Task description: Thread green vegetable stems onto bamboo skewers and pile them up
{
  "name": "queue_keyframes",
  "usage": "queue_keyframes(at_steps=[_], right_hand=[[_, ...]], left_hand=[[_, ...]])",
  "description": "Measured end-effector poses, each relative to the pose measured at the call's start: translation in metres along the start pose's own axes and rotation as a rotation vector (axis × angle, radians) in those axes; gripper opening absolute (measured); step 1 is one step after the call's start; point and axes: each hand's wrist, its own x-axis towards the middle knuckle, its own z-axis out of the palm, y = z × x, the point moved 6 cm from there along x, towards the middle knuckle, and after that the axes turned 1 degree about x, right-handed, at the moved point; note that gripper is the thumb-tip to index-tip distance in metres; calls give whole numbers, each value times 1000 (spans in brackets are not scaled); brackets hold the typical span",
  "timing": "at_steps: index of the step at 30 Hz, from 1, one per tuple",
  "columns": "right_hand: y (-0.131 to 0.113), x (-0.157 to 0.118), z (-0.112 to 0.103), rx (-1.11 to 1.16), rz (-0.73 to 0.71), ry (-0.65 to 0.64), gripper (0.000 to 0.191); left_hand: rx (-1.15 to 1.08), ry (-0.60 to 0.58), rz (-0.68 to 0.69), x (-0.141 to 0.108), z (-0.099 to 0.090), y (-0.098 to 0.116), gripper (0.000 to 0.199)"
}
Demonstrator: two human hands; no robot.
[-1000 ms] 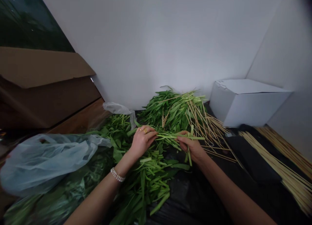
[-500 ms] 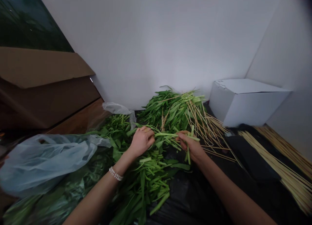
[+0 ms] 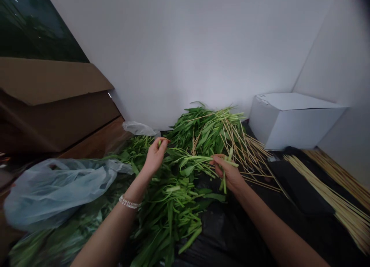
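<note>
My right hand is closed around several pale green water spinach stems, whose leafy ends trail left while short cut ends poke out past the fingers. Further left, my left hand, with a beaded bracelet at its wrist, is pinched on a small green piece of water spinach, mostly hidden by the fingers. Below both hands spreads a heap of cut water spinach. Behind them, against the wall, is another leafy pile with thin wooden sticks lying over its right side.
A translucent plastic bag lies at left over more greens, in front of a brown cardboard box. On the right are a white box, a flat black object and bundled long sticks. Black plastic sheet covers the floor.
My left hand has moved left and slightly up, away from the stems, with a small green piece in its fingers. My right hand has stayed nearly in place, still holding its stems.
</note>
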Motion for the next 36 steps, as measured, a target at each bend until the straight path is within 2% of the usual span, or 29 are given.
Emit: queue_keyframes(at_steps=[6, 12, 15, 20, 24, 26, 28, 31, 34, 36], right_hand=[[0, 0, 0, -19, -12, -17, 32], [-5, -5, 7, -57, -47, -52, 29], [-4, -5, 9, -68, -48, -66, 29], [-6, -4, 8, -86, -76, -85, 30], [-5, -5, 8, -98, -66, -56, 33], [-3, -6, 9, -87, -47, -38, 35], [0, -6, 9, -63, -32, -32, 35], [-1, -2, 3, 3, -32, 12, 33], [-4, 4, -8, 74, -45, 87, 33], [-4, 6, -11, 92, -36, 101, 35]], left_hand=[[387, -279, 296, -20, 40, 29, 21], [626, -448, 483, -35, 63, 28, 24], [711, -493, 539, -40, 70, 27, 24], [880, -465, 598, -43, 72, 30, 17], [812, -460, 502, -39, 70, 28, 16], [614, -429, 360, -32, 68, 23, 17], [342, -354, 158, -23, 62, 11, 15], [93, -190, -62, -8, 46, -9, 20], [36, -48, -130, 5, 22, -19, 22], [-8, -19, -149, 10, 8, -22, 23]])
